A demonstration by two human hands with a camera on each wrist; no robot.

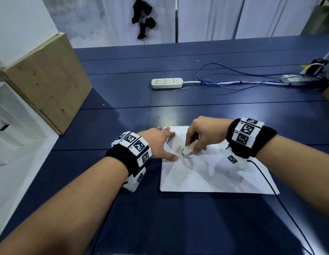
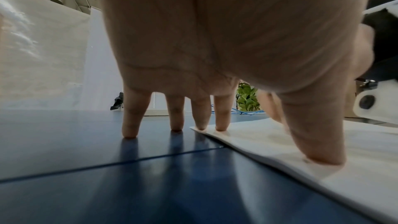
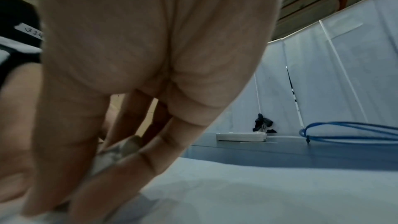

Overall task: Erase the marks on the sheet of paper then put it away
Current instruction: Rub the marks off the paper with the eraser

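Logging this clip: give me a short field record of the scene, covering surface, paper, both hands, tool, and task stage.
surface: dark blue table
paper: white sheet lying flat on the table
left hand: fingers spread, thumb and two fingertips pressing the sheet's left edge
right hand: grip on a white eraser, its end on the sheet
background: power strip, cardboard box
stage: erasing; sheet not yet put away

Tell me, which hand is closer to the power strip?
The right hand. It holds the eraser over the paper, closer to the power strip at the table's far side. The left hand presses the paper's left edge, a bit farther away.
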